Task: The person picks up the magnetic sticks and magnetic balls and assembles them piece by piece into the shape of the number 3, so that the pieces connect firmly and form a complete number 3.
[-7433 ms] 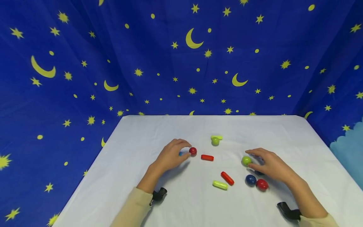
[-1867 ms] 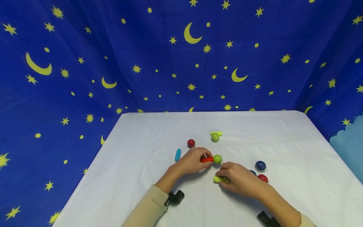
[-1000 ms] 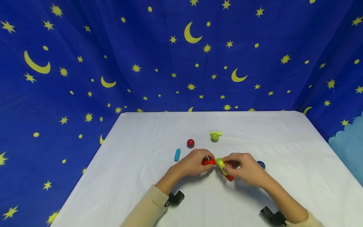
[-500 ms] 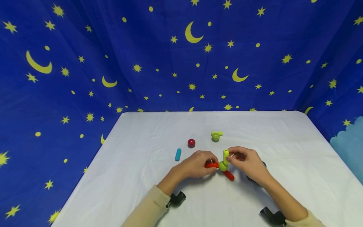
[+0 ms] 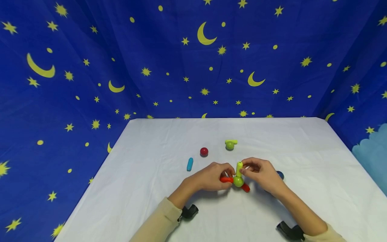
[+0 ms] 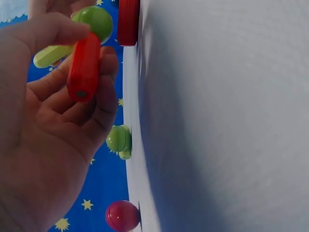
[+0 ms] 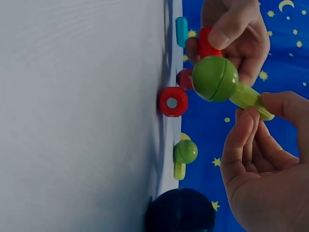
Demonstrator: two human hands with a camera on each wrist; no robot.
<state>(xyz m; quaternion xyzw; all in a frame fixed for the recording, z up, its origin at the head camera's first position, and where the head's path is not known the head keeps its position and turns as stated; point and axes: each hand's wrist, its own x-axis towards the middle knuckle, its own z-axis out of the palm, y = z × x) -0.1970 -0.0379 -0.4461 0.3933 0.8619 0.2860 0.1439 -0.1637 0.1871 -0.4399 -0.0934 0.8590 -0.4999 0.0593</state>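
Note:
My left hand (image 5: 208, 176) pinches a red magnetic stick (image 6: 83, 70) between thumb and fingers; a grey metal disc shows in its end. At the stick's other end sits a shiny green ball (image 7: 215, 78). From that ball a yellow-green stick (image 5: 239, 169) points upward, pinched near its top by the thumb and fingertips of my right hand (image 5: 263, 173). In the wrist views this joined piece is held clear of the white table. A second red stick (image 5: 246, 187) lies on the tabletop just below it, partly hidden in the head view.
Farther back lie a red ball (image 5: 204, 152), a light-blue stick (image 5: 189, 164) and another green ball (image 5: 229, 145) against a yellow-green stick (image 5: 232, 142). A dark-blue ball (image 5: 280, 174) shows partly behind my right hand. The white table (image 5: 157, 144) meets a starry blue curtain (image 5: 169, 60).
The left hand went from the red ball to a red stick. The green ball came from the right onto that stick. The right hand picked up the yellow-green stick and stood it on the ball.

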